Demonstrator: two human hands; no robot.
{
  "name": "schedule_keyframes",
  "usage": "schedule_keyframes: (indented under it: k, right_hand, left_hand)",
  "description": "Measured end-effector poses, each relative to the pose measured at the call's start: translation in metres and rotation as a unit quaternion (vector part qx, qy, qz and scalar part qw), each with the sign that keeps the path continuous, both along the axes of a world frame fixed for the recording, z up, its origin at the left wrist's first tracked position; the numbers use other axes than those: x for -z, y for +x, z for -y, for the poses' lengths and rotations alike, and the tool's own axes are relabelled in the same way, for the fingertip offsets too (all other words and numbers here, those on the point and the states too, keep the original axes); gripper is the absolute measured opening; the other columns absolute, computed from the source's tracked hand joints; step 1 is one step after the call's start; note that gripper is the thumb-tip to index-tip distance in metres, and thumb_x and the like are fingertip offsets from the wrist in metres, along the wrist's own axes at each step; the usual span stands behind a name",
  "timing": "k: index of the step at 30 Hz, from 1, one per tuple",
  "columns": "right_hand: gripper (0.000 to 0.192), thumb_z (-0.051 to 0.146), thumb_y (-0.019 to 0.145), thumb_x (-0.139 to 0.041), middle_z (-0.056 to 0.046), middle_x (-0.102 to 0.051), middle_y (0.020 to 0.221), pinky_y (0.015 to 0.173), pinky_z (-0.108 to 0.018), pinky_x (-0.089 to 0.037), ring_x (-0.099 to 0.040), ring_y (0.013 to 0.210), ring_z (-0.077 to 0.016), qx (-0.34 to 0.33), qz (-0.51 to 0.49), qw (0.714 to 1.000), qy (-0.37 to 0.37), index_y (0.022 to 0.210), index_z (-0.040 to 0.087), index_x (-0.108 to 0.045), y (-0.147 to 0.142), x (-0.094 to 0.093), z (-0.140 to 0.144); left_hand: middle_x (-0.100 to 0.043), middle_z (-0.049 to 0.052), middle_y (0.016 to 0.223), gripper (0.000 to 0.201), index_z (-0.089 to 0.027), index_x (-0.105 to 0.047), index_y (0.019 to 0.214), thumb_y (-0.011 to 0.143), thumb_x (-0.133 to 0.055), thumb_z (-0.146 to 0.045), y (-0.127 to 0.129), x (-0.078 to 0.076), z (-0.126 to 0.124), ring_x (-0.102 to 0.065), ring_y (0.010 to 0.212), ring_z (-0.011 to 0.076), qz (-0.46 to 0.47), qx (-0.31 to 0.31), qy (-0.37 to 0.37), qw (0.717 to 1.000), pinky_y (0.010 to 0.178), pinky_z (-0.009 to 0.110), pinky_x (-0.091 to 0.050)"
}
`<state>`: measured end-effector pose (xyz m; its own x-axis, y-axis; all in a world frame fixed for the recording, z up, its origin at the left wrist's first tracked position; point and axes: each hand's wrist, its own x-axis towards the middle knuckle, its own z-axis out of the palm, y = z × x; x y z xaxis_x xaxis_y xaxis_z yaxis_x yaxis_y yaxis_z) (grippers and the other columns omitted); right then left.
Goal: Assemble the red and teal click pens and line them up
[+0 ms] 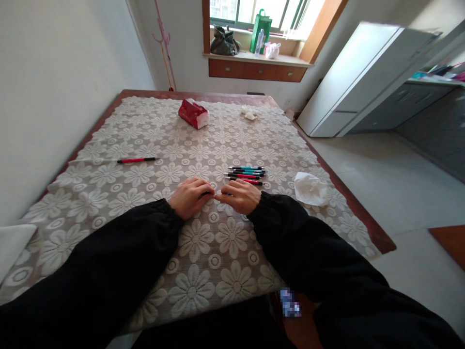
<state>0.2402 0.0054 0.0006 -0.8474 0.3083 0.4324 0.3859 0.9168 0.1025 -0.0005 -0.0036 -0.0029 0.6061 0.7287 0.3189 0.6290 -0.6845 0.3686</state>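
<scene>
My left hand (192, 198) and my right hand (240, 196) meet over the lace tablecloth, thumbs and fingers pinched close together. Between them is a slim thing that looks like a pen (206, 194), mostly covered by the fingers; a dark bit shows at the left hand and a bluish bit at the right. Just beyond my right hand, several pens (247, 173) with teal or red barrels and black grips lie side by side. One red and black pen (137, 160) lies apart on the left.
A red tissue pack (193, 114) lies toward the far edge, with a crumpled tissue (248, 113) to its right. A white tissue (310, 189) is spread right of the pens. The flowered tablecloth (192, 291) covers the wooden table; a wall (72, 72) borders its left side.
</scene>
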Motion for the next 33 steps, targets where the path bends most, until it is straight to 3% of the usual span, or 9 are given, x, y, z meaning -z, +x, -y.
schedule_keyframes:
  k: [4, 11, 16, 19, 24, 33]
  right_hand:
    - [0.022, 0.023, 0.100, -0.051, -0.007, -0.064, 0.096, 0.070, -0.036, -0.033, -0.050, 0.084, -0.0206, 0.012, 0.039, 0.999, -0.017, 0.118, 0.020, -0.064, -0.0018, -0.0031, 0.0046]
    - [0.019, 0.010, 0.097, -0.050, -0.006, -0.065, 0.093, 0.073, -0.035, -0.033, -0.050, 0.086, -0.0202, -0.009, 0.049, 0.999, -0.015, 0.109, 0.018, -0.063, -0.0030, -0.0028, 0.0044]
    - [0.022, 0.011, 0.100, -0.049, -0.002, -0.068, 0.097, 0.093, -0.041, -0.036, -0.053, 0.097, -0.0195, -0.024, 0.013, 0.999, 0.033, 0.100, 0.024, -0.067, -0.0031, -0.0016, 0.0024]
    - [0.021, 0.015, 0.103, -0.050, -0.001, -0.069, 0.101, 0.095, -0.039, -0.039, -0.054, 0.100, -0.0190, -0.037, 0.002, 0.997, 0.063, 0.096, 0.024, -0.068, -0.0044, -0.0034, 0.0031]
    - [0.018, 0.016, 0.102, -0.051, -0.006, -0.069, 0.110, 0.092, -0.037, -0.046, -0.056, 0.108, -0.0192, -0.068, -0.011, 0.996, 0.053, 0.102, 0.020, -0.069, -0.0055, -0.0046, 0.0041]
    - [0.020, 0.014, 0.101, -0.053, -0.009, -0.069, 0.111, 0.097, -0.037, -0.054, -0.058, 0.120, -0.0211, -0.117, -0.070, 0.990, 0.042, 0.116, 0.016, -0.065, -0.0078, -0.0102, 0.0090]
  left_hand:
    - [-0.071, 0.005, 0.106, 0.021, -0.022, -0.069, 0.099, 0.100, -0.052, -0.035, -0.0009, 0.0012, -0.0004, -0.062, 0.101, 0.0222, -0.005, 0.000, 0.003, 1.000, 0.092, 0.039, -0.048]
    - [-0.071, 0.005, 0.107, 0.021, -0.024, -0.070, 0.101, 0.099, -0.052, -0.034, -0.0012, 0.0005, -0.0008, -0.062, 0.102, 0.0223, -0.003, 0.006, -0.003, 1.000, 0.092, 0.039, -0.048]
    - [-0.070, 0.006, 0.110, 0.020, -0.024, -0.070, 0.103, 0.099, -0.052, -0.032, -0.0011, -0.0012, 0.0002, -0.062, 0.103, 0.0220, 0.010, 0.017, -0.001, 1.000, 0.093, 0.039, -0.048]
    - [-0.069, 0.006, 0.115, 0.018, -0.023, -0.069, 0.106, 0.097, -0.054, -0.027, -0.0008, -0.0041, 0.0021, -0.061, 0.106, 0.0223, 0.018, 0.043, 0.003, 0.999, 0.097, 0.040, -0.047]
    - [-0.068, 0.007, 0.119, 0.022, -0.023, -0.068, 0.109, 0.089, -0.060, -0.026, -0.0005, -0.0083, 0.0045, -0.059, 0.112, 0.0246, 0.031, 0.065, 0.007, 0.997, 0.102, 0.044, -0.046]
    - [-0.069, 0.007, 0.116, 0.019, -0.023, -0.071, 0.102, 0.095, -0.059, -0.037, -0.0022, -0.0034, 0.0026, -0.058, 0.113, 0.0249, 0.036, 0.075, 0.024, 0.996, 0.101, 0.043, -0.046]
